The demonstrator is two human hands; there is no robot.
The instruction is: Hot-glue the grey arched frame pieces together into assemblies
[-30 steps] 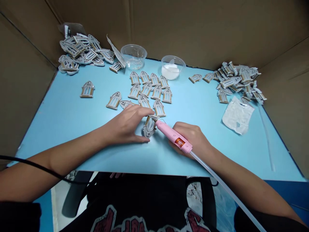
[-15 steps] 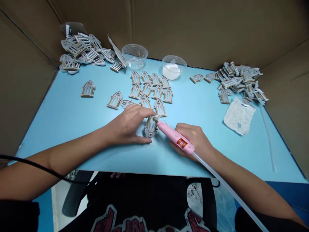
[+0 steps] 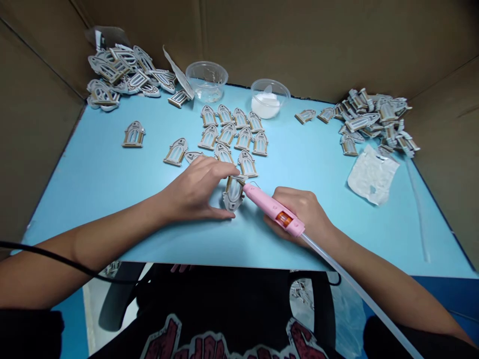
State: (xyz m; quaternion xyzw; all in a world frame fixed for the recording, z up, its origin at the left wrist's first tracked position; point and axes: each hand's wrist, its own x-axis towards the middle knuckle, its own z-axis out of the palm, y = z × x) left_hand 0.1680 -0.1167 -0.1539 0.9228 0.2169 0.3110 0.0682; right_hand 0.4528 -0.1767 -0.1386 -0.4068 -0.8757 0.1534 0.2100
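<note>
My left hand (image 3: 196,192) pinches a small grey arched window piece (image 3: 232,193) between thumb and fingers, tilted up on the blue table (image 3: 112,199). My right hand (image 3: 305,214) grips a pink glue gun (image 3: 273,211) with a clear glue stick (image 3: 355,289) trailing back from it. The gun's nozzle touches the top edge of the held window piece. Just beyond the hands, several finished window pieces (image 3: 234,132) lie in rows.
Piles of window pieces sit at the far left (image 3: 119,75) and far right (image 3: 377,119). Two clear plastic bowls (image 3: 206,81) (image 3: 269,97) stand at the back, one holding something white. A crumpled plastic bag (image 3: 372,174) lies right. Cardboard walls (image 3: 318,45) enclose the table. A black cable (image 3: 56,259) crosses my left arm.
Hardly anything has changed: both hands stay on the window piece and the glue gun, with only a slight shift of the view.
</note>
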